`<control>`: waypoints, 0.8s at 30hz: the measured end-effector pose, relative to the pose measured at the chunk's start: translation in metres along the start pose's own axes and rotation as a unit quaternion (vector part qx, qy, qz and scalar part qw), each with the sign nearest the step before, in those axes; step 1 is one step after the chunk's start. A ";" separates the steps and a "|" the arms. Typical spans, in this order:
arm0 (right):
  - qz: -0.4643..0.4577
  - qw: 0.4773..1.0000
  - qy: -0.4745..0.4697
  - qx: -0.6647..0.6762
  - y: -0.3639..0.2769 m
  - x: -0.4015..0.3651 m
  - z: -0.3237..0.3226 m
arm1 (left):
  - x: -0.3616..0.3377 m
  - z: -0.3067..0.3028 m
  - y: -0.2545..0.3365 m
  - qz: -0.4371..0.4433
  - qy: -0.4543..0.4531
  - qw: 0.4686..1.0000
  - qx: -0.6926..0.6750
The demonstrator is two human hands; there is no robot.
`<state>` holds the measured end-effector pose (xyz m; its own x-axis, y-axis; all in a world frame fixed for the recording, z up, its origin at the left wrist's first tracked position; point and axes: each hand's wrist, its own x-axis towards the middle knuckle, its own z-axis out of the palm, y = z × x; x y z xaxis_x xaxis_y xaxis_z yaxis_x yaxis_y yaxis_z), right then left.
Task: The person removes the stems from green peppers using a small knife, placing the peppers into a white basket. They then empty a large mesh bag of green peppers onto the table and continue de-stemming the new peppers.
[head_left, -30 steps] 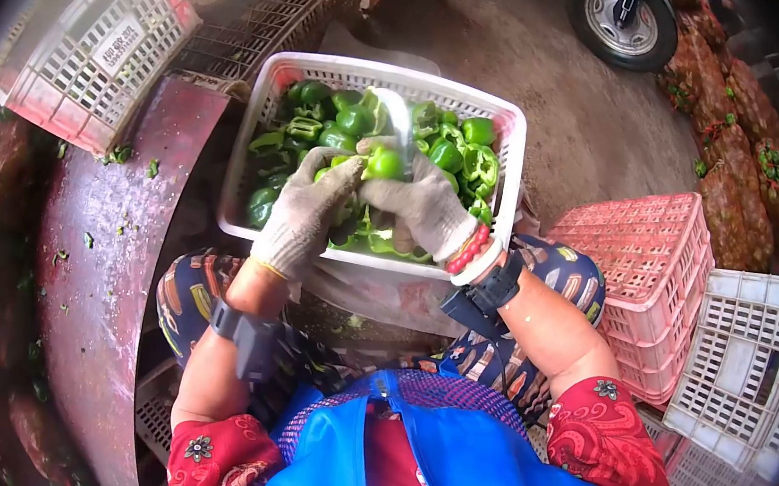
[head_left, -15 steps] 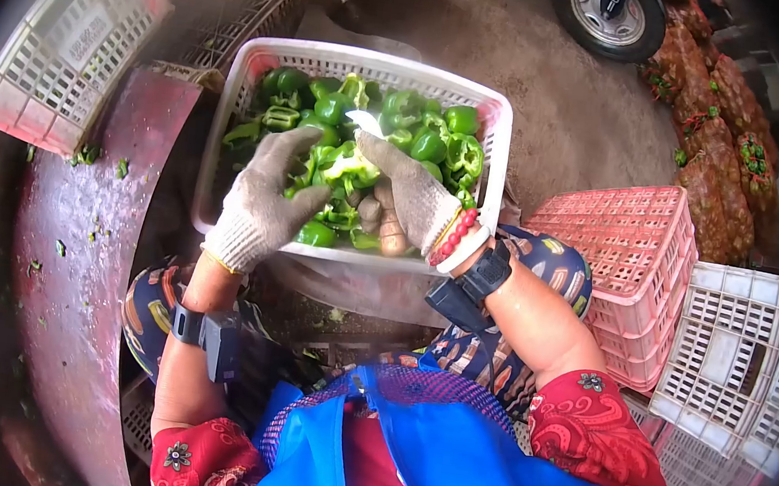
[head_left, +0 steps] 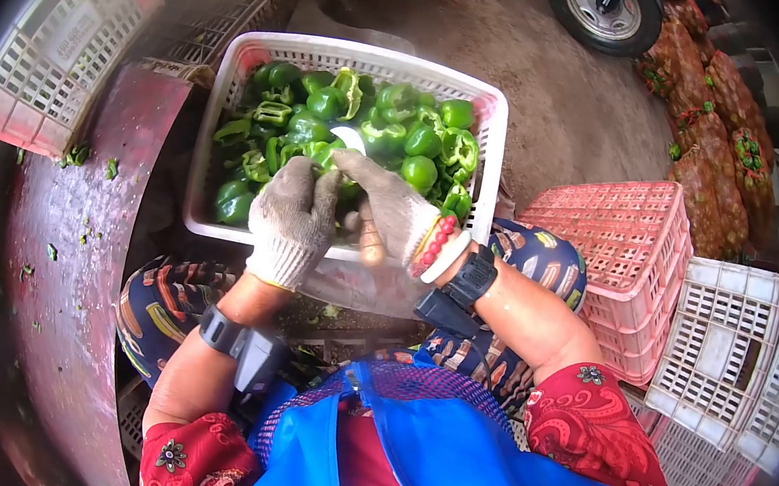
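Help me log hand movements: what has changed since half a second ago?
The left hand has moved right, closing in on the right hand. The pale cut pepper between them no longer shows clearly; whether it was let go is hidden. The crate of peppers stays put.

We reach both forearms (head_left: 533,320) forward, gloved left hand (head_left: 293,219) close beside gloved right hand (head_left: 398,208), right curled.
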<state>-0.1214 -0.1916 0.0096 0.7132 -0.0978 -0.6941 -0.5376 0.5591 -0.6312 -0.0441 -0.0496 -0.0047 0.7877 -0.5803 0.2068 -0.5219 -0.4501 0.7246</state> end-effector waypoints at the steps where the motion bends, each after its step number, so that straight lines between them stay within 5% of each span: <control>1: 0.000 1.000 0.016 0.008 0.005 0.004 0.001 | -0.002 0.005 0.000 -0.050 -0.005 0.999 -0.013; 5: -0.063 0.994 0.063 -0.057 0.011 -0.002 0.016 | 0.005 0.011 0.002 -0.311 -0.030 0.939 -0.144; 7: -0.103 0.986 0.100 -0.083 0.024 0.004 0.021 | 0.005 0.035 -0.041 -0.248 -0.014 0.948 -0.199; 9: -0.135 0.976 0.109 -0.132 0.015 -0.002 0.024 | 0.015 0.031 -0.039 -0.353 -0.043 0.827 -0.435; 10: -0.156 0.969 0.110 -0.159 0.006 -0.005 0.025 | 0.021 0.026 -0.038 -0.446 -0.066 0.674 -0.586; 14: -0.150 0.981 0.071 -0.096 -0.034 -0.010 -0.007 | 0.029 -0.041 0.007 -0.411 -0.071 0.636 -0.649; 16: -0.139 0.917 0.174 -0.332 -0.062 -0.028 -0.013 | 0.014 -0.098 0.030 -0.374 -0.056 0.676 -0.632; 17: -0.225 0.854 0.192 -0.429 -0.048 0.002 -0.050 | 0.000 -0.130 0.030 -0.321 -0.060 0.729 -0.602; 18: -0.216 0.854 0.193 -0.433 -0.047 0.009 -0.059 | -0.020 -0.165 0.028 -0.271 -0.058 0.778 -0.564; 19: -0.206 0.854 0.194 -0.437 -0.045 0.015 -0.067 | -0.042 -0.198 0.029 -0.316 0.019 0.824 -0.471; 20: -0.086 0.912 0.178 -0.359 -0.052 -0.008 -0.053 | -0.069 -0.231 0.028 -0.361 0.098 0.851 -0.369; 22: -0.131 0.957 0.101 -0.238 -0.044 0.004 -0.067 | -0.130 -0.281 -0.004 -0.331 0.090 0.929 -0.140; 24: -0.129 0.979 0.095 -0.130 -0.049 -0.008 -0.055 | -0.195 -0.313 -0.046 -0.386 -0.112 0.893 0.204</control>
<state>-0.1254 -0.2637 0.0269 0.7576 -0.3729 -0.5358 -0.4638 0.2702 -0.8438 -0.0712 0.2965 0.1272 0.9025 -0.0904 -0.4212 0.0371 -0.9578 0.2852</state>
